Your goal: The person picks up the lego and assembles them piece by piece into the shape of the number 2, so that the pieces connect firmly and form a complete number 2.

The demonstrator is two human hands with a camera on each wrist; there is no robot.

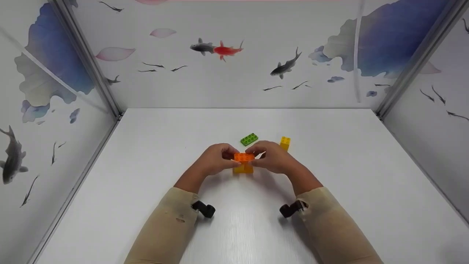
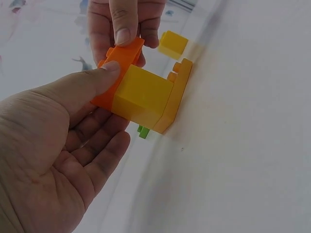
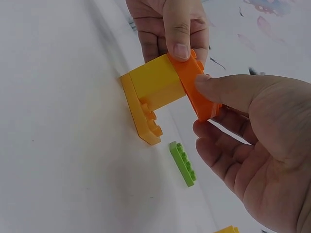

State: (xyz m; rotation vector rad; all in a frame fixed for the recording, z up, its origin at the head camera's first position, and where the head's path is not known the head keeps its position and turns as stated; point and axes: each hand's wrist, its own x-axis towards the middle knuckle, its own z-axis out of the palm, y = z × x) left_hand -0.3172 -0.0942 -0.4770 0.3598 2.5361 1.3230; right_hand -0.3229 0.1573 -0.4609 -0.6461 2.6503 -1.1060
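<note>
An orange toy building brick point(image 1: 244, 157) lies across the top of a tall yellow brick point(image 2: 143, 90), which stands on one end of a flat yellow-orange brick point(image 3: 136, 108) on the table. My left hand point(image 1: 216, 159) pinches the left end of the orange brick between thumb and fingers, above the yellow brick. At the other end, which juts out past the yellow brick, my right hand point(image 1: 274, 158) pinches it the same way. Bare studs show on the flat brick under that overhang.
Just beyond the hands lies a flat green brick point(image 1: 249, 139). A tall yellow block point(image 1: 285, 143) stands behind the right hand, partly hidden by it. Printed panels wall the white table point(image 1: 154, 146) at the back and sides. Black camera mounts stick out from both sleeves.
</note>
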